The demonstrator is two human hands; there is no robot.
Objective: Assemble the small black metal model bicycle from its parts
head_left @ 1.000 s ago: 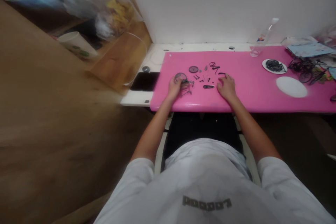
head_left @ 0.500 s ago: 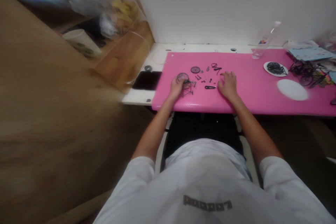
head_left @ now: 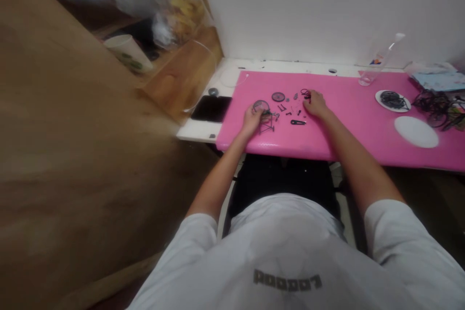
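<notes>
My left hand point(head_left: 253, 118) is closed around a small model bicycle frame point(head_left: 267, 128) with one wheel point(head_left: 261, 106) attached, held low over the pink mat. My right hand point(head_left: 315, 103) bends over a small black handlebar part point(head_left: 305, 92), its fingertips closed at that part and covering some of it. Between the hands lie a loose wheel point(head_left: 278, 97), a black tool like a folding knife or screwdriver point(head_left: 298, 122), a small forked piece point(head_left: 282, 108) and several tiny dark parts too small to name.
The pink mat point(head_left: 348, 131) covers the table. To the right are a white plate of black parts point(head_left: 409, 102), a white oval disc point(head_left: 416, 131), a heap of dark model bicycles point(head_left: 434, 106) and a clear bottle point(head_left: 366, 76). A black phone-like slab point(head_left: 211, 108) lies left.
My right hand has moved from beside the mat parts up and over to the handlebar part. The left hand still holds the bicycle frame. The whole view has shifted slightly.
</notes>
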